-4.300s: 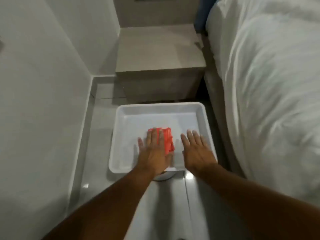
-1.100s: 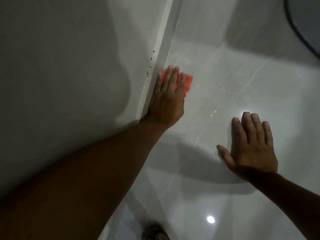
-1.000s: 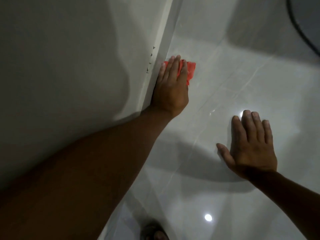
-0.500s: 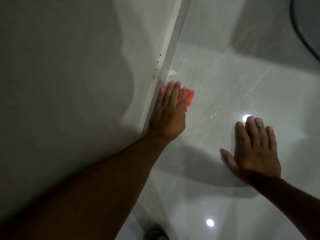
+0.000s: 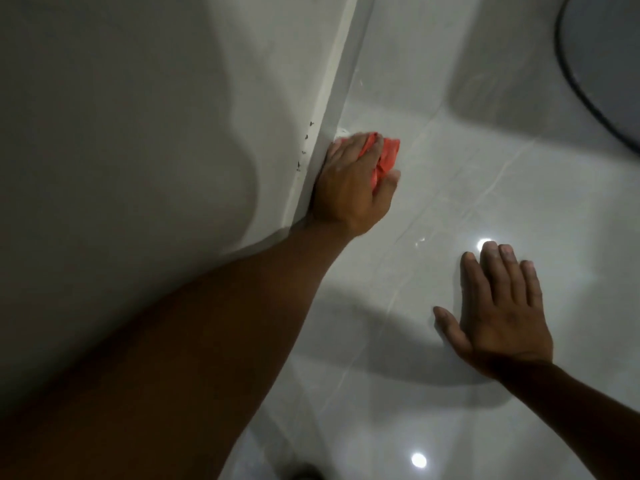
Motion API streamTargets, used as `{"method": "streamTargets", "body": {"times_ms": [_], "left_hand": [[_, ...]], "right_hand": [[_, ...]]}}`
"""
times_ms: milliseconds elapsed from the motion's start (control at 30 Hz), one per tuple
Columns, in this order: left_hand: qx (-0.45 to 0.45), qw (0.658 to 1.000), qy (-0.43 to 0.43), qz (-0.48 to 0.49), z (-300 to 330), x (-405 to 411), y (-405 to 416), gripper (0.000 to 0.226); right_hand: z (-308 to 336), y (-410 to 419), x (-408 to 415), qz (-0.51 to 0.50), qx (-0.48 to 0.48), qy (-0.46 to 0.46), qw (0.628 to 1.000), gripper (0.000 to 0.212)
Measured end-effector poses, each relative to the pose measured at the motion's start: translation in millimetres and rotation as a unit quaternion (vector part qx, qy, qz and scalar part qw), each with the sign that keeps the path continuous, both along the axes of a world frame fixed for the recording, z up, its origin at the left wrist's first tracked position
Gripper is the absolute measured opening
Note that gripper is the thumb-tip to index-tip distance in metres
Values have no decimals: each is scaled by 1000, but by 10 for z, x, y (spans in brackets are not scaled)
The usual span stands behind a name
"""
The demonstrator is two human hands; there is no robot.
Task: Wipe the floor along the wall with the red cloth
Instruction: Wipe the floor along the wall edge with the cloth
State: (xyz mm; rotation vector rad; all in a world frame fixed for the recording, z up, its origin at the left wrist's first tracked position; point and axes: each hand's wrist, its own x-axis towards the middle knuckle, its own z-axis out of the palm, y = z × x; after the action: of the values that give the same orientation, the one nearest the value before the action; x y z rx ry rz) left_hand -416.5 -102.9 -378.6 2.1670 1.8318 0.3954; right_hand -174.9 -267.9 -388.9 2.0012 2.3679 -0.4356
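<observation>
Left hand point(image 5: 349, 183) curled, fingers bunching red cloth point(image 5: 386, 159) on floor point(image 5: 485, 174), knuckle side against wall point(image 5: 138, 133) baseboard. Right hand point(image 5: 498, 313) flat, fingers spread, palm down on floor, well apart.

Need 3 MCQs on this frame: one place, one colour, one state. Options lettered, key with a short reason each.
1. Where is the cloth?
A. on the floor at the foot of the wall
B. in a tray
C. on a bed

2. What colour is the cloth?
A. blue
B. red
C. white

3. What is the right hand doing?
A. gripping the cloth
B. raised in the air
C. lying flat and open on the floor

Key:
1 A: the left hand bunches it against the baseboard.
2 B: it shows bright red between the fingers.
3 C: palm down on the floor tile, fingers spread, holding nothing.
</observation>
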Motion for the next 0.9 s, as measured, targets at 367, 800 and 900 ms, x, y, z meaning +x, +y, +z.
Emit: {"method": "streamTargets", "body": {"times_ms": [367,800,900], "left_hand": [[73,969,193,-137,-56,-139,-315,57],[35,999,22,-13,-62,94,491,50],[31,999,3,-44,-45,17,227,50]], "right_hand": [[15,-13,-5,3,21,7,1000,90],[-11,-15,16,5,4,5,1000,92],[-1,-5,5,4,3,6,1000,92]]}}
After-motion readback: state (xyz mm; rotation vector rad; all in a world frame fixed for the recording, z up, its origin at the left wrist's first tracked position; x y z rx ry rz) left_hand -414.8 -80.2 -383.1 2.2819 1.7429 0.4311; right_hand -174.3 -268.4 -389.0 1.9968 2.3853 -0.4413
